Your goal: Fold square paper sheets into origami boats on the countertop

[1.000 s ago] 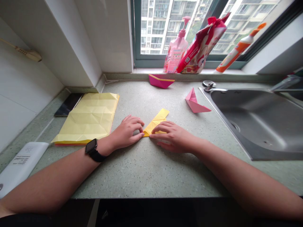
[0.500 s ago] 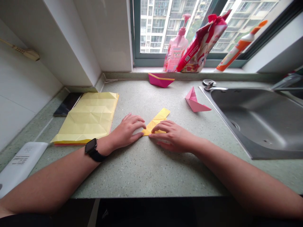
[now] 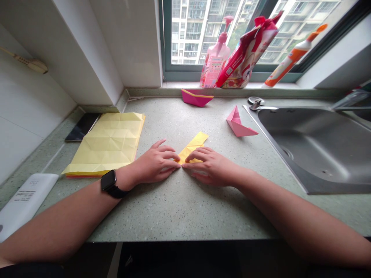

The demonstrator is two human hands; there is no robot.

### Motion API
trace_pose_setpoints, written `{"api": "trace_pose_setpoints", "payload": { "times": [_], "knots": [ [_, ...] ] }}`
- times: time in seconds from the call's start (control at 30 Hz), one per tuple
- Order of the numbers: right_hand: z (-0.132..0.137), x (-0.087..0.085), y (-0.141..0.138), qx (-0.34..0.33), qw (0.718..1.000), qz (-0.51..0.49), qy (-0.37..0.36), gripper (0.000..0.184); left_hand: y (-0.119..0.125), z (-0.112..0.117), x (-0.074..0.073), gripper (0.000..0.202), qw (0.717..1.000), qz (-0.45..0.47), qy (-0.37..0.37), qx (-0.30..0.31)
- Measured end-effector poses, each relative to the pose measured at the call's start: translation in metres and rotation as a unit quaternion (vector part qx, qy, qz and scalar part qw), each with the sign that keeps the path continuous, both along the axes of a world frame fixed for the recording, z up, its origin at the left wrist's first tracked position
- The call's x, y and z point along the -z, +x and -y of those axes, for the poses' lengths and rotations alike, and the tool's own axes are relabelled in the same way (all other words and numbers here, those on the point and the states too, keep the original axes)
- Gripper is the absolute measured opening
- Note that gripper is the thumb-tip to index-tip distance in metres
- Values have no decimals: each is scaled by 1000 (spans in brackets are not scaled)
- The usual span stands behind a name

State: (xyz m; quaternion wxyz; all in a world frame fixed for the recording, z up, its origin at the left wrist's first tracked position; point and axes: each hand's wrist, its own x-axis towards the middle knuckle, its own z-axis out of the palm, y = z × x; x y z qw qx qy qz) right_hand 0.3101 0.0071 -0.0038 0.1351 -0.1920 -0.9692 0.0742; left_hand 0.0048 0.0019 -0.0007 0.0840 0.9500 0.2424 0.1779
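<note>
A narrow folded strip of yellow paper (image 3: 193, 146) lies on the grey-green counter (image 3: 174, 208), pointing away to the upper right. My left hand (image 3: 155, 164), with a black watch on its wrist, rests flat on the counter, and its fingertips press the strip's near left end. My right hand (image 3: 210, 166) lies flat over the strip's near end, fingers stretched out and pressing down. The fingertips of both hands nearly meet on the paper.
A stack of creased yellow sheets (image 3: 108, 143) and a dark phone (image 3: 81, 126) lie to the left, a white device (image 3: 24, 200) at the near left. Two pink paper boats (image 3: 196, 98) (image 3: 239, 124) sit behind. The steel sink (image 3: 315, 146) fills the right. Bottles and a red pouch (image 3: 243, 54) stand on the sill.
My left hand has slid slightly to the right along the strip, so its fingertips now nearly touch those of my right hand. The strip's near end is more covered.
</note>
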Motion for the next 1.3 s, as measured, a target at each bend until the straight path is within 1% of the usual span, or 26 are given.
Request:
{"api": "trace_pose_setpoints", "payload": {
  "times": [0.2,0.43,0.6,0.87,0.97,1.0,1.07,1.17,1.3],
  "knots": [
    [0,-1,0,0,1000,2,-3,37,-5,-4,-3,18,1000,-5,1,-2],
    [0,0,0,9,1000,5,-6,38,-9,-3,-11,16,1000,-11,8,3],
    [0,-1,0,6,1000,7,3,37,-15,-3,-14,18,1000,-18,5,4],
    [0,-1,-1,10,1000,4,-6,36,-23,-3,-22,23,1000,-17,4,-2],
    [0,-1,0,10,1000,12,-5,37,-19,0,-24,17,1000,1,11,-1],
    [0,-1,0,11,1000,14,-2,37,-17,1,-24,15,1000,6,12,1],
    [0,0,0,11,1000,15,4,37,-12,4,-22,20,1000,5,15,10],
    [1,0,-1,8,1000,10,10,37,-7,7,-18,26,999,-21,13,23],
    [1,0,-1,6,1000,7,12,36,-4,6,-13,26,999,-47,4,21]
  ]
}}
